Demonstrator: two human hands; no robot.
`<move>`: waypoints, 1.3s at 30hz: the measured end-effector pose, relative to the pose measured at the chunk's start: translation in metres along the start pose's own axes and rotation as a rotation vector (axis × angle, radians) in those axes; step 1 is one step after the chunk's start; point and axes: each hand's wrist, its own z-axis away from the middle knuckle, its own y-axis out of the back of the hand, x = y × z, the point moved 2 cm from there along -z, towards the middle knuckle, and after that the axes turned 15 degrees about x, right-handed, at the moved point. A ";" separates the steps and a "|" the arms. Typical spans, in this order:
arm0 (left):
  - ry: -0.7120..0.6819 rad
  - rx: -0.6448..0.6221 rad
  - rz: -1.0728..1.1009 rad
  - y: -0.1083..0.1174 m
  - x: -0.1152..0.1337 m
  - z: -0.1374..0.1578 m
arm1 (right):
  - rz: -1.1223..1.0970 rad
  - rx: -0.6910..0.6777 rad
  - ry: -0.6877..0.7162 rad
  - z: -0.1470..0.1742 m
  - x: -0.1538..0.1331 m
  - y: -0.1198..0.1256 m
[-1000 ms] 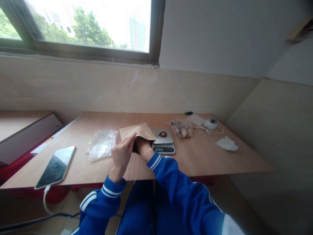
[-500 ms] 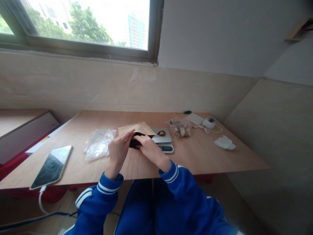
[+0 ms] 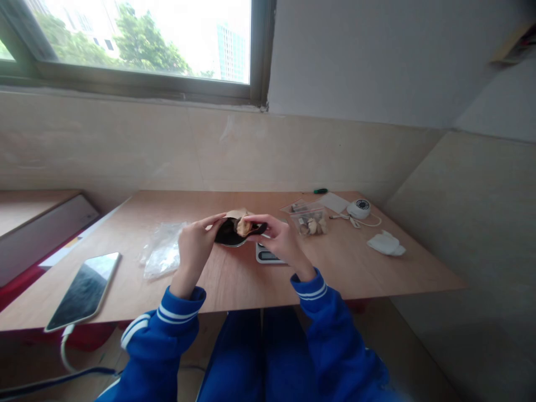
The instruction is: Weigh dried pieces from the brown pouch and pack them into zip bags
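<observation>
My left hand [image 3: 197,243] grips the left rim of a kraft paper bag [image 3: 230,235], brown outside and black inside. The bag's mouth gapes toward me above the table. At its right side my right hand [image 3: 276,237] has thumb and fingers closed on the rim. By those fingertips a rough tan lump [image 3: 243,226] shows in the mouth; its kind is unclear. Below the right hand lies a small kitchen scale [image 3: 264,255], its plate mostly covered by the hand and bag.
A clear plastic bag [image 3: 163,254] lies left, beyond a phone [image 3: 86,290] with a cable plugged in. To the right are a zip bag of tan pieces [image 3: 313,223], a white dome camera [image 3: 359,209] with its cable, a crumpled tissue [image 3: 386,243] and a green-handled tool [image 3: 320,191].
The paper bag's mouth has been spread wide and tipped toward me. My right hand has moved right from inside the mouth to its right rim, covering the scale's plate.
</observation>
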 end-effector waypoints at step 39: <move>0.080 0.079 0.016 0.004 -0.021 0.004 | 0.869 0.010 0.036 0.035 0.132 0.093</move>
